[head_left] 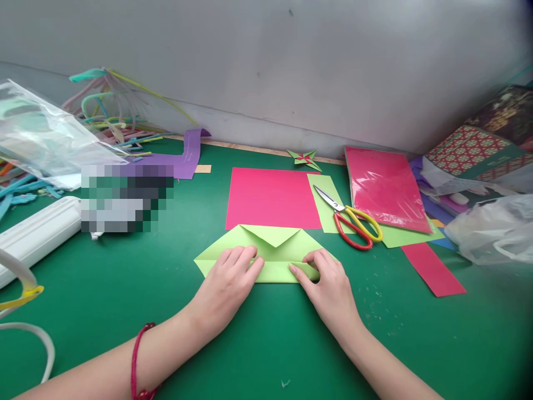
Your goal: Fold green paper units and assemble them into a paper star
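Observation:
A light green folded paper lies on the green table in front of me, its top corners folded in to a V. My left hand presses flat on its left half, fingers together near the middle. My right hand presses its lower right part, with the thumb and fingertips pinching a small fold along the bottom edge.
A pink sheet lies just behind the fold. Red and yellow scissors rest on a green sheet to the right, beside a pink paper pack. A small paper star, pipe cleaners and plastic bags lie around.

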A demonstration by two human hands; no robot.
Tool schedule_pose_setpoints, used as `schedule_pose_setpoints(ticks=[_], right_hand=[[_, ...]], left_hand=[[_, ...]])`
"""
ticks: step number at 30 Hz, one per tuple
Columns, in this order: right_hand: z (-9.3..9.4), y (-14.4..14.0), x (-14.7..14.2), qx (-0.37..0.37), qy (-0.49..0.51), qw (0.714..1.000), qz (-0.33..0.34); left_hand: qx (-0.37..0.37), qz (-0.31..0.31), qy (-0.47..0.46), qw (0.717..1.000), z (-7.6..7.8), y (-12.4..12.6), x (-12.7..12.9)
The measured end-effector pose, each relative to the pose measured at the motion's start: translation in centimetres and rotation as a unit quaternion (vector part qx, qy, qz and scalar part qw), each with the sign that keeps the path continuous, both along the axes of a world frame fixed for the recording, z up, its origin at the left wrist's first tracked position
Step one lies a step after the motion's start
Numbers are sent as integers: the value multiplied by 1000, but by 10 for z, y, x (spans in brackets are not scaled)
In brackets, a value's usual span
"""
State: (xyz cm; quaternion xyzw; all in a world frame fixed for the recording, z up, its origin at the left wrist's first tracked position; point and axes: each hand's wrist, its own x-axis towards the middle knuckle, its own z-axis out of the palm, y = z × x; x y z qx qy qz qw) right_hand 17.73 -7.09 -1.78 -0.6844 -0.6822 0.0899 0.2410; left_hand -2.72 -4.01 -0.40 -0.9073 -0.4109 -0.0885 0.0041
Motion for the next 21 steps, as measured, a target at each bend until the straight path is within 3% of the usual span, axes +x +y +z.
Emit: schedule_pose_setpoints(ticks=[3,7,12,21], right_hand=[[0,0,0,3,-2,1000,3],[-1,0,0,19,-4,1000,11],[-1,1,0,10,-2,1000,11],[0,0,-1,33,11,999,15]], left_hand=[[-66,-59,-65,994,-7,1,-3],[-138,-89,-108,980,-11,5,-5],[-152,-143,-34,977,-3,5,-5],[-165,-154,-45,973,-1,6,-5]])
